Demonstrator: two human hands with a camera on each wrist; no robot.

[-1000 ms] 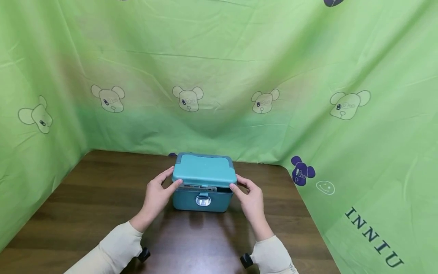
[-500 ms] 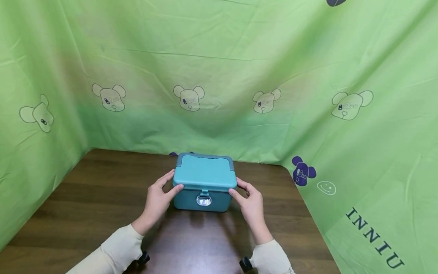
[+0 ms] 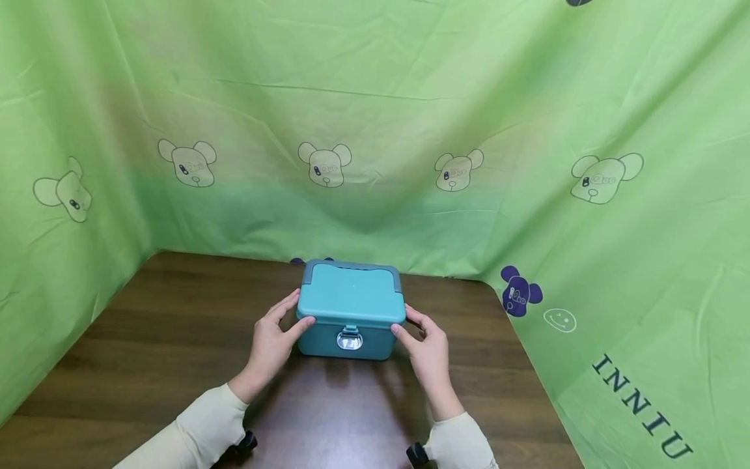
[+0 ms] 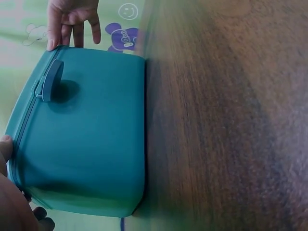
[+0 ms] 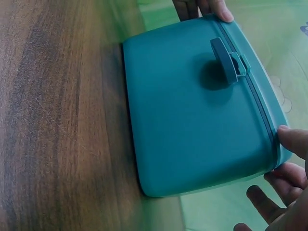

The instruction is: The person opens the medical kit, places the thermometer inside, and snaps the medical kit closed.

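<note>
A teal plastic box [image 3: 350, 293] with its lid down stands on the wooden table. Its front latch [image 3: 349, 340] tilts outward from the front wall, as the latch [image 4: 53, 81] in the left wrist view also shows. My left hand [image 3: 271, 339] holds the lid's left front corner, thumb on the front edge and fingers along the side. At the opposite corner my right hand [image 3: 429, 348] grips the lid the same way; in the right wrist view, some fingers [image 5: 263, 204] of this hand spread below the lid. The box's contents are hidden.
The brown wood-grain table [image 3: 146, 365] extends around the box on all sides. Behind and beside it hangs a green cloth [image 3: 246, 215] printed with bear heads. Its lower edge meets the table's far edge, close behind the box.
The lid has come down from slightly raised, and the gap at the front, where a pale item showed inside, has closed. Both hands kept to the front corners and sank with it.
</note>
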